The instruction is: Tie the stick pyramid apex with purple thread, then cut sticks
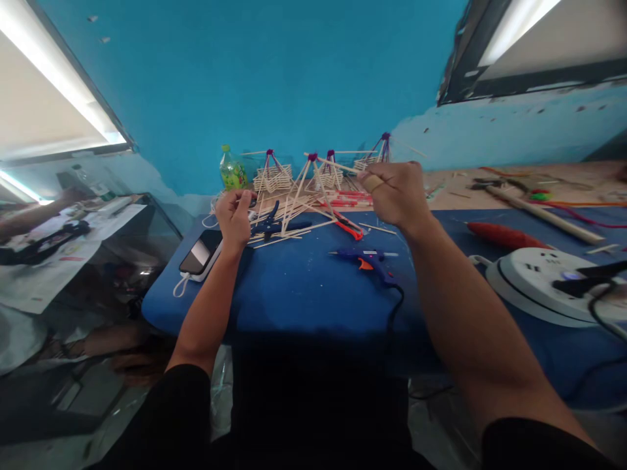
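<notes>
A bright blue wall (274,72) rises behind a blue table (284,294), with a wooden strip (467,179) along its back edge; from my remote seat I see both bare hands over the work. My right hand (394,196) is clenched around a thin wooden stick (337,165), which points leftward from the fist; its far end reaches the purple top of the nearest stick frame (312,157), though I cannot tell whether the two touch. That frame stands mid-table between the hands, its legs splayed; further stick models (273,179) with purple tops sit behind it, near the wall. My left hand (235,215) has its fingers curled against the thumb; a dark bit shows by the fingertips, and I cannot tell whether it is held or lies behind.

Below the left hand lies a phone (200,251) with a white cable; just behind that hand stands a green-labelled bottle (232,170); to its right are dark pliers (274,227) among loose sticks. A red cutter (349,226) lies in front of the models; nearer me, a blue glue gun (369,256) rests with its nozzle pointing left; a round white power strip (539,281) sits far right, beside my forearm; at far left, another person's arm (29,215) extends over a paper-covered table (110,225).
</notes>
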Demonstrator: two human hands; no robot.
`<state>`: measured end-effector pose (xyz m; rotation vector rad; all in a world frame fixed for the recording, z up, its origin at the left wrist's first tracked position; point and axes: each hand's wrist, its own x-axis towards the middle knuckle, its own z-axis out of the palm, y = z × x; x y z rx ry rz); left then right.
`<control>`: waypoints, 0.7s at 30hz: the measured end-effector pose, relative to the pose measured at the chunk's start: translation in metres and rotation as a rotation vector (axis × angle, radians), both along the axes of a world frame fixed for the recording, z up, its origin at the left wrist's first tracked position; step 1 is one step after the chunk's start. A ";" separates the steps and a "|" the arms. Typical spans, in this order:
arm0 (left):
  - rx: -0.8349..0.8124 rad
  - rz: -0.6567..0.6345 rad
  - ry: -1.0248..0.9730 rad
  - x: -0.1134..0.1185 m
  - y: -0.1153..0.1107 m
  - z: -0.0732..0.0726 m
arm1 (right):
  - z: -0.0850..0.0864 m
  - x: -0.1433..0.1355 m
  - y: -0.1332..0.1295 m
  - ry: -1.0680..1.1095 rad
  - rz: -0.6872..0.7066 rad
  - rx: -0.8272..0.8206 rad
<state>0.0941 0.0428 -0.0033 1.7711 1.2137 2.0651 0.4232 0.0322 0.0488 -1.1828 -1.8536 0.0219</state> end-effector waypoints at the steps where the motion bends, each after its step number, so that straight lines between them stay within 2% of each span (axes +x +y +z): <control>1: -0.006 -0.001 -0.001 0.000 0.000 0.000 | 0.000 0.000 0.000 -0.014 -0.004 -0.005; 15: -0.022 -0.043 0.046 0.005 -0.003 -0.001 | 0.001 0.000 -0.003 -0.095 -0.067 -0.101; 17: -0.041 -0.048 0.035 0.004 -0.002 -0.001 | 0.003 0.000 -0.006 -0.073 0.018 -0.117; 21: -0.115 -0.096 -0.064 -0.001 0.006 -0.002 | 0.004 -0.003 -0.011 -0.119 0.360 -0.203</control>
